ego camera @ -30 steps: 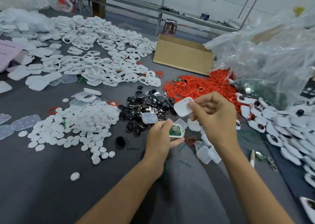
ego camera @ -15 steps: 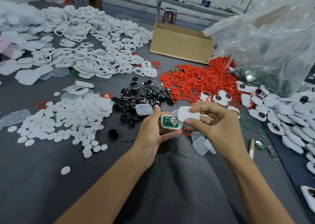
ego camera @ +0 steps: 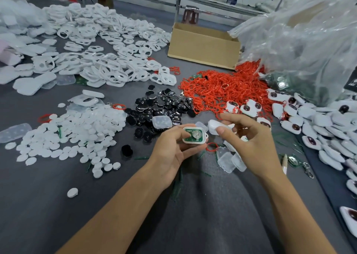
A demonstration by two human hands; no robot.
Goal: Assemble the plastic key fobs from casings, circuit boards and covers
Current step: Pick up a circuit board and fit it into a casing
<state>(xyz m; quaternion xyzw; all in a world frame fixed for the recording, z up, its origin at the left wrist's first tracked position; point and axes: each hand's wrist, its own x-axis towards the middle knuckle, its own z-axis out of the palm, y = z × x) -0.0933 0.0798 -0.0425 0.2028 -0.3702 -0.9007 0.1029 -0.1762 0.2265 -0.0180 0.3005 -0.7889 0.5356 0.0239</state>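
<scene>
White discs (ego camera: 73,136) spread near table (ego camera: 38,205) left edge; white frames (ego camera: 108,60) piled behind, toward far-left corner. Black buttons (ego camera: 162,107) mid-table. Left hand (ego camera: 170,153) grips casing (ego camera: 193,142), green board (ego camera: 194,135) seated inside, face up, above table middle. Right hand (ego camera: 251,143) pinches white cover (ego camera: 212,125) between thumb and fingers, just beside casing's right end. Red rings (ego camera: 222,87), box (ego camera: 202,45) behind. Finished fobs (ego camera: 318,122) along right edge, below clear bag (ego camera: 299,41).

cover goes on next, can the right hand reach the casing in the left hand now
Probably yes: the right hand, pinching a white cover, hangs just beside the casing that the left hand holds open side up, with nothing between them.
</scene>
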